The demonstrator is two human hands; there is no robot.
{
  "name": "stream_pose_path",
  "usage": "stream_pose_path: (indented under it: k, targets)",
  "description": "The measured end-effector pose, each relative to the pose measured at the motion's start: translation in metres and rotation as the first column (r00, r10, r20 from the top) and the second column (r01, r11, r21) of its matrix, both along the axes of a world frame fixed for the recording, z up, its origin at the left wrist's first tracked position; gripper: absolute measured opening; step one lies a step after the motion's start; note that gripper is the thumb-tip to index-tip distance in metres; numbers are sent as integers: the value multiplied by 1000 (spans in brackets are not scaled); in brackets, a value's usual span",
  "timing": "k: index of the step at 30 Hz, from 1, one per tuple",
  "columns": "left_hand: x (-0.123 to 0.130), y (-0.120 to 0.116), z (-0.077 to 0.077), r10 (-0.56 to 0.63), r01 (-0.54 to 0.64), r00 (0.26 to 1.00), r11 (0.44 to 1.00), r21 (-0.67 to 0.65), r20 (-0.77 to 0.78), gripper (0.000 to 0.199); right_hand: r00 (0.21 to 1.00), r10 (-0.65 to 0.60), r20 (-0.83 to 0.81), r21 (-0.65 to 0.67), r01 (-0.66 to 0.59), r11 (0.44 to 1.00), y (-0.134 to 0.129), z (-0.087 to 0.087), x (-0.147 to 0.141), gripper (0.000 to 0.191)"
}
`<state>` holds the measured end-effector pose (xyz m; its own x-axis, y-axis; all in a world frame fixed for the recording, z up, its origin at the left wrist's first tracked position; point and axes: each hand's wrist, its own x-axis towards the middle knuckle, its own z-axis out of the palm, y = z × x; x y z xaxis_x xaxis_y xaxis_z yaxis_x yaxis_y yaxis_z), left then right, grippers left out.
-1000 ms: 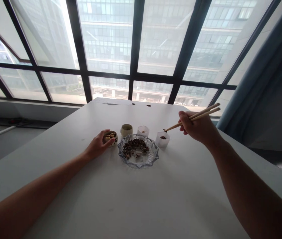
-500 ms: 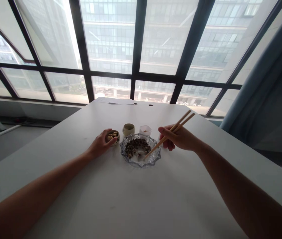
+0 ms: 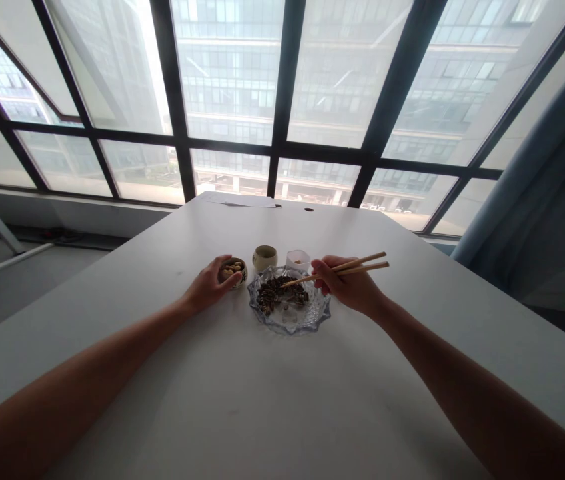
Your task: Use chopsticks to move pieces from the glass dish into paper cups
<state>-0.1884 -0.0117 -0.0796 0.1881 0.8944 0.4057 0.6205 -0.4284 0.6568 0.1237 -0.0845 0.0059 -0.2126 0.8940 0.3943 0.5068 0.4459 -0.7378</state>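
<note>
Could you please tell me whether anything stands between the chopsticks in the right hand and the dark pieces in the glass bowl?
Nothing visible does: the chopsticks, held in the right hand, pass over the rim of the open glass bowl, and their tips appear to be right at the dark pieces.

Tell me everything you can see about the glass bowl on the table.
The glass bowl is clear, wide and shallow, with a scalloped rim and patterned sides. It sits upright on the white table, dark seeds heaped mostly toward its far left. Chopsticks from the right hand reach into it.
</note>
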Motion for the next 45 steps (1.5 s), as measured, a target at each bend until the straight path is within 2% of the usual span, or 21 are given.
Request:
stream_pose_path:
  k: [4, 9, 12, 15, 19, 23, 26, 30, 32, 35, 38, 42, 45]
  targets:
    - [0, 0, 0, -4, 4, 1000, 1000, 5, -6, 75, 999, 9, 47, 8, -9, 1000, 1, -5, -1, 60]
    - [0, 1, -1, -11, 11, 1000, 1000, 12, -2, 74, 1000, 10, 0, -15, -10, 1000, 1, -5, -2, 61]
    - [-1, 1, -2, -15, 15, 1000, 1000, -2, 1, 76, 995, -12, -96, -48, 8, 999, 4, -4, -2, 60]
    - [-2, 2, 1, -22, 22, 1000, 1000, 1, 22, 80, 962, -76, -261, -98, 52, 994, 13, -4, 4, 62]
    - [8, 9, 18, -56, 57, 998, 998, 40, -31, 78, 880, -173, -443, -177, 104, 979, 27, -6, 15, 62]
    - [37, 29, 42, -79, 108, 949, 991, 79, -304, 71, 848, -192, -494, -170, 122, 978, 32, -8, 21, 62]
    - [59, 50, 52, -107, 143, 892, 989, 50, -439, 75, 863, -168, -476, -115, 128, 985, 31, -8, 20, 63]
    - [73, 75, 52, -194, 179, 867, 981, -77, -460, 83, 901, -136, -411, -23, 139, 990, 27, -9, 16, 62]
    - [74, 82, 50, -236, 225, 861, 971, -78, -451, 85, 917, -129, -376, 42, 156, 987, 23, -12, 14, 60]
    - [71, 85, 47, -271, 299, 857, 954, -5, -439, 90, 956, -111, -272, 186, 166, 968, 16, -20, 13, 52]
    - [70, 80, 47, -281, 338, 854, 939, 57, -437, 92, 988, -77, -132, 293, 113, 949, 11, -28, 10, 46]
    - [71, 76, 47, -288, 353, 856, 932, 79, -430, 92, 999, -27, -37, 340, 38, 940, 20, -30, -2, 41]
    - [72, 76, 47, -279, 342, 863, 936, 80, -420, 90, 998, 65, 7, 306, -64, 950, 39, -26, -12, 41]
